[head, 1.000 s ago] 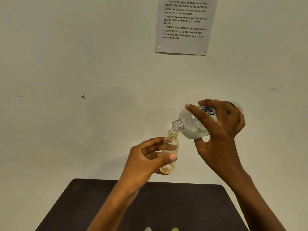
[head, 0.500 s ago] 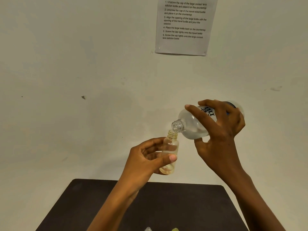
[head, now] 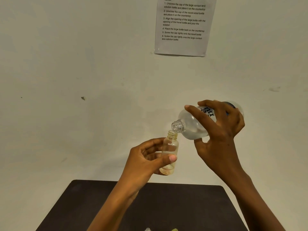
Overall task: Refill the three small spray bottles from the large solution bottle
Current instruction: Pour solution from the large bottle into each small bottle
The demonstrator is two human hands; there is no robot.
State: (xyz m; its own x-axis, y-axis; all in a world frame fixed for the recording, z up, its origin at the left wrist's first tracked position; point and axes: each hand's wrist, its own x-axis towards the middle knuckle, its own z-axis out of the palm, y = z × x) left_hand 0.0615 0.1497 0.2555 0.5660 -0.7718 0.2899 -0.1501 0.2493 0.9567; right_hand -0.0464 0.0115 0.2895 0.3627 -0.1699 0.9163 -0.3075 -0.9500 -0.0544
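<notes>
Nearest the camera, at the bottom edge and below both forearms, two small rounded tops (head: pixel 147 229) just peek into view on the dark table (head: pixel 80 202); too little shows to say what they are. The table is a dark brown, matte slab with rounded far corners, and its far edge meets a pale wall.

Above the table, the left hand (head: pixel 146 160) grasps a small clear spray bottle (head: pixel 169 152) upright, the thumb pressed across its front and the fingers (head: pixel 154 142) curled behind it. The bottle is uncapped, with a yellowish threaded neck standing above the thumb and a shallow pool of liquid at its base, below the thumb.

Up and to the right of it, the right hand (head: pixel 220 129) wraps around the large solution bottle (head: pixel 191 125), which is tilted with its open threaded mouth pointing down-left, just above and at the rim of the small bottle's neck. The forefinger stretches along the bottle's shoulder, the other fingers close over its printed label, and the thumb sits beneath. Clear liquid lies in the lower side of the tilted bottle, just left of the thumb.

Behind both hands rises the wall (head: pixel 66 72), off-white, lightly scuffed, with a small dark mark far left of the fingers. High above the right hand's fingers, a printed sheet (head: pixel 183 45) of numbered steps is stuck to the wall.
</notes>
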